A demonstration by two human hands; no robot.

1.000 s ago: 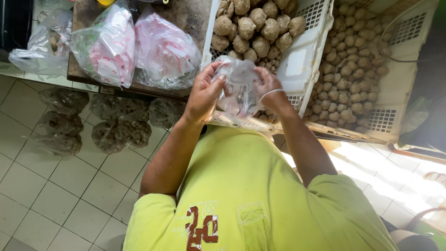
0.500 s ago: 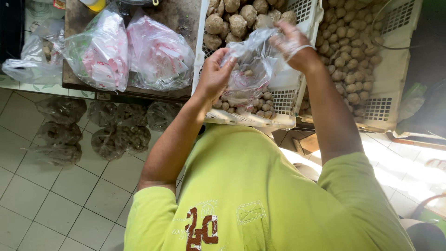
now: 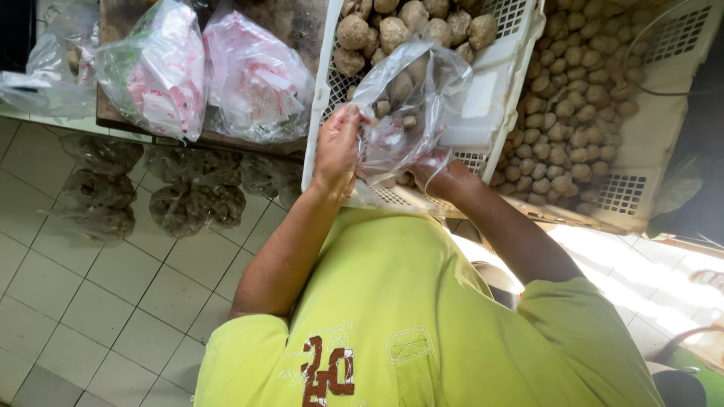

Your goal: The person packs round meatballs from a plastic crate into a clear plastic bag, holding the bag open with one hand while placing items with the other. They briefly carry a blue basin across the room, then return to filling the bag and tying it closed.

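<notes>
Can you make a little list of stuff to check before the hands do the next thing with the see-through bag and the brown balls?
1. Left hand grips the clear bag at its edge: ok.
2. Right hand supports the bag from below: ok.
3. Bag is over the white crate, not the floor: ok.
4. Brown balls are within reach in the crate: ok.
5. Bag has no holes: cannot tell.
6. How many balls are inside: cannot tell.
</notes>
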